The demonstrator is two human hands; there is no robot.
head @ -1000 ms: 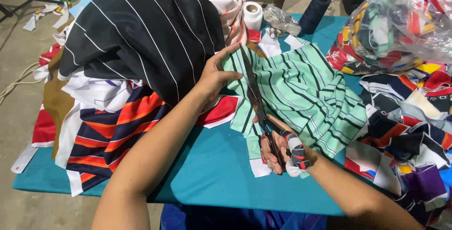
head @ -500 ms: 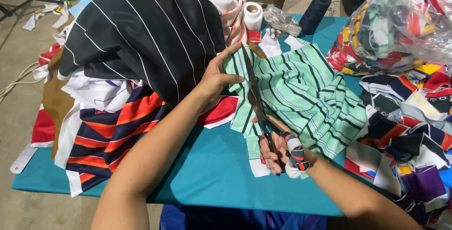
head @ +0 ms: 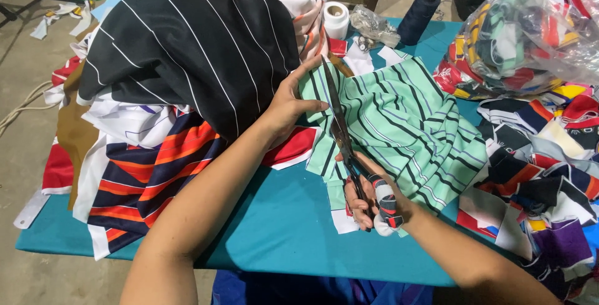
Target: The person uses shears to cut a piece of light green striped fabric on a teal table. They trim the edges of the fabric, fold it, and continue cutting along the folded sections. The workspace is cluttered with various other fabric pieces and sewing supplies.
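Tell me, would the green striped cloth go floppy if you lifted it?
Probably floppy: the green cloth lies in soft folds on the table. It looks thin, so likely light. It may slide easily, perhaps why the left hand presses it beside the scissors.

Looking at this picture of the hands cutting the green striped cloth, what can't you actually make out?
Head view only:
- Right hand: its fingers are partly hidden by the scissors handles and their wrapping.
- Green striped cloth: the cut line lies under the blades.
- Clear bag of scraps: cut off by the top and right edges.
- Table: the far left is buried under the black striped cloth; the left hand rests at its edge.
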